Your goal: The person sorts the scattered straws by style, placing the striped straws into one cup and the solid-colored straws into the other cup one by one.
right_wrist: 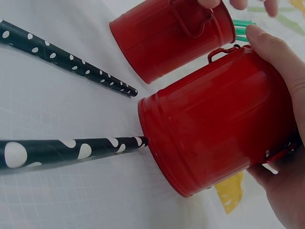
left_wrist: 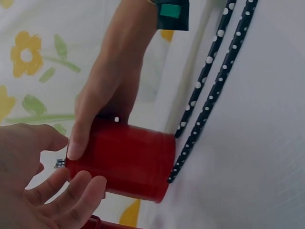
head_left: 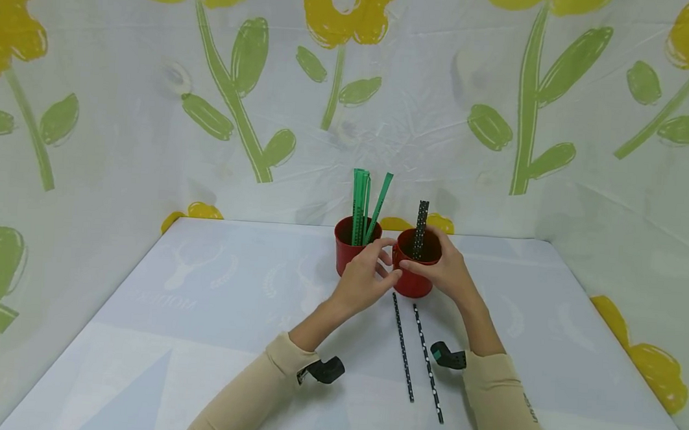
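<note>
My right hand (head_left: 452, 272) grips a red metal cup (head_left: 413, 285), its thumb over the near rim and its fingers round the far side. Black dotted paper straws (head_left: 420, 227) stand upright in that cup. Beside it, my left hand (head_left: 360, 282) has its fingers loosely spread and holds nothing; in the left wrist view its fingertips are close to the cup, and I cannot tell whether they touch. Two more black straws with white dots lie on the table in front of the cup, a left straw (head_left: 403, 348) and a right straw (head_left: 429, 365).
A second red cup (head_left: 343, 257) stands to the left, behind my left hand, with several green straws (head_left: 359, 206) in it. The white table (head_left: 157, 335) ends at a flower-patterned curtain (head_left: 420, 115) at the back and sides.
</note>
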`<state>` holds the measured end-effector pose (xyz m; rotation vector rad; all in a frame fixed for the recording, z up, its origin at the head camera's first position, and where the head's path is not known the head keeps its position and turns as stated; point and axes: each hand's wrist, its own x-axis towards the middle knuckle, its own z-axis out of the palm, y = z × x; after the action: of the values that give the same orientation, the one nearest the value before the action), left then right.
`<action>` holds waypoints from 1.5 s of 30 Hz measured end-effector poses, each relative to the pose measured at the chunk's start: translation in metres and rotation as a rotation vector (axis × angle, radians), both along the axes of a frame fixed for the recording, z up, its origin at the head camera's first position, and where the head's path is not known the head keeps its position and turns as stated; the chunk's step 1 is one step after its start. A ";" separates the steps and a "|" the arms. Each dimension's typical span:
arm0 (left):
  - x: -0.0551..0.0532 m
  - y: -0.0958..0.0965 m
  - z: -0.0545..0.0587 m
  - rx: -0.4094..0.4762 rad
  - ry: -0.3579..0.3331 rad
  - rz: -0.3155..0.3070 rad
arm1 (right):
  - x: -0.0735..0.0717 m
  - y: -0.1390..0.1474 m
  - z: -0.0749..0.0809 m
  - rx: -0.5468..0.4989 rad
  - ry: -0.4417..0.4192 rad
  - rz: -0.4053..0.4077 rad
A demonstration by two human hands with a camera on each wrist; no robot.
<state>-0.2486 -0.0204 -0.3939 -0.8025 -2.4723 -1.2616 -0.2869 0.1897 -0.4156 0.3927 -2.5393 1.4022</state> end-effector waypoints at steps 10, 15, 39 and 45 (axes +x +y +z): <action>0.007 0.005 -0.012 -0.155 -0.043 0.071 | 0.001 -0.001 0.000 0.005 0.000 -0.003; 0.010 0.007 -0.015 -0.272 -0.078 0.125 | 0.001 0.000 0.001 -0.008 -0.005 0.007; 0.016 0.027 -0.027 -0.650 -0.262 0.149 | 0.002 0.000 0.003 -0.021 -0.019 0.014; 0.018 0.029 -0.028 -0.689 -0.251 0.146 | 0.002 0.000 0.003 -0.020 -0.027 0.004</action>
<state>-0.2311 0.0091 -0.4222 -0.5997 -3.1498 -0.4617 -0.2851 0.1895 -0.4127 0.3781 -2.5449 1.4434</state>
